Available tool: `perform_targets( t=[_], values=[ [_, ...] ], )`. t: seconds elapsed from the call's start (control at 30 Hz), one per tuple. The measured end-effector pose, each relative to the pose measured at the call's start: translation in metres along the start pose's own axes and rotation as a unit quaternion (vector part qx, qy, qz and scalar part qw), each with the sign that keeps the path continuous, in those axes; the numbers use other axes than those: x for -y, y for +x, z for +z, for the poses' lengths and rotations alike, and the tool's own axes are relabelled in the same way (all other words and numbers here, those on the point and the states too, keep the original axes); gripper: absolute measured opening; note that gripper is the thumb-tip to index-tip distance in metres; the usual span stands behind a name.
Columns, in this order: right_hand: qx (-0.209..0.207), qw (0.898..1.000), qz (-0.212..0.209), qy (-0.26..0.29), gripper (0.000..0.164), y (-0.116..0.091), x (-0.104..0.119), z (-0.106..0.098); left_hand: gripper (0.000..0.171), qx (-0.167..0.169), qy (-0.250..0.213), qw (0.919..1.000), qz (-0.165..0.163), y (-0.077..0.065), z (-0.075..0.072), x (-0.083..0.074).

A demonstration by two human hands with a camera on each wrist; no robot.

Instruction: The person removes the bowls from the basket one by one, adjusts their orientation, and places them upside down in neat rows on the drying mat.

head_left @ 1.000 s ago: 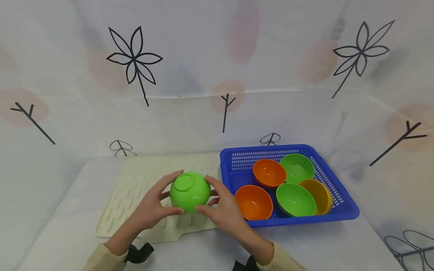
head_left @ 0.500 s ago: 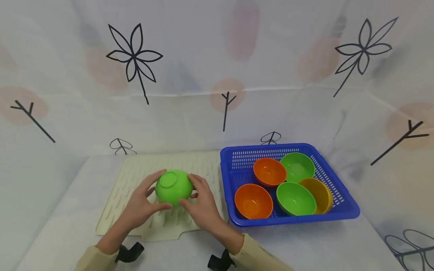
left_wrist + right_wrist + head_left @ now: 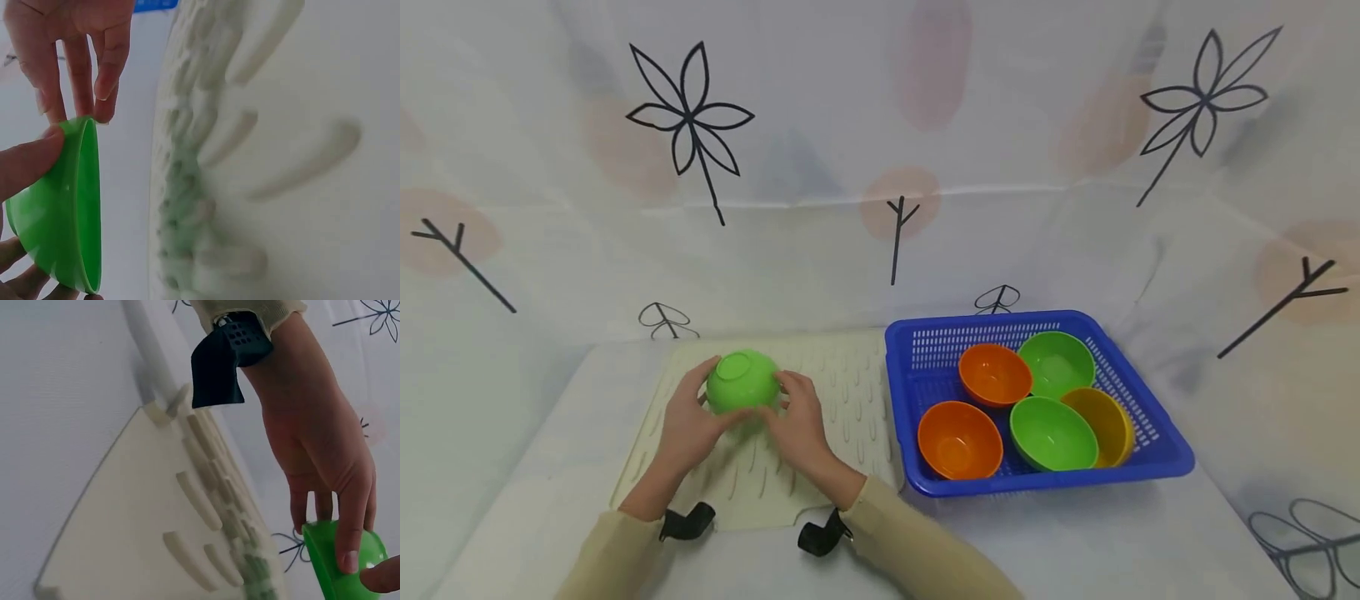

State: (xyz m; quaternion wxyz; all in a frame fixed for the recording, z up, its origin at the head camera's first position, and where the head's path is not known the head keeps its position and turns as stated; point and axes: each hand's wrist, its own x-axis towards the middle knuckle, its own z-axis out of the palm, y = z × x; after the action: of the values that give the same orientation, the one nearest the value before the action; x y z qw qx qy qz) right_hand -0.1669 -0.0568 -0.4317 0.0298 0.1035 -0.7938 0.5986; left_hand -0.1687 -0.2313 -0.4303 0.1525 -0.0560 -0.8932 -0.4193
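A green bowl [image 3: 743,383] is held upside down, base up, above the left part of a cream ridged drying mat [image 3: 842,400]. My left hand [image 3: 688,425] grips its left side, thumb in front. On the right side my right hand [image 3: 801,421] holds the bowl's edge between thumb and fingers. In the left wrist view the green bowl [image 3: 53,209] shows its rim facing the mat, with a gap between them. The right wrist view has the right hand [image 3: 325,450] with fingers on the green bowl [image 3: 340,562].
To the right stands a blue basket [image 3: 917,479]. In it lie two orange bowls, including a front orange bowl [image 3: 960,442], two green bowls, including a front green bowl [image 3: 1052,433], and yellow bowl [image 3: 1101,425]. A patterned white cloth [image 3: 805,275] hangs behind.
Both hands have carried the green bowl leftward and farther back, from the mat's right half to its left part. The basket and its bowls have stayed in place.
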Motion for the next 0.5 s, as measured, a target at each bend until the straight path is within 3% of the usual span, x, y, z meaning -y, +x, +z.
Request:
perform_targets(
  t=[0.2,0.37,0.5],
  values=[
    [0.037,0.999,0.017,-0.014,0.045,0.018,0.004,0.034,0.097,-0.008,0.018,0.998,-0.061,0.012,-0.017,0.022],
    [0.06,0.997,0.021,-0.033,0.051,0.032,0.001,0.05,0.101,0.024,-0.034,0.9931,-0.11,0.027,-0.025,0.038],
    [0.075,0.996,0.017,-0.053,0.056,0.043,-0.007,0.056,0.099,0.025,-0.075,0.9845,-0.157,0.04,-0.021,0.044]
  ],
)
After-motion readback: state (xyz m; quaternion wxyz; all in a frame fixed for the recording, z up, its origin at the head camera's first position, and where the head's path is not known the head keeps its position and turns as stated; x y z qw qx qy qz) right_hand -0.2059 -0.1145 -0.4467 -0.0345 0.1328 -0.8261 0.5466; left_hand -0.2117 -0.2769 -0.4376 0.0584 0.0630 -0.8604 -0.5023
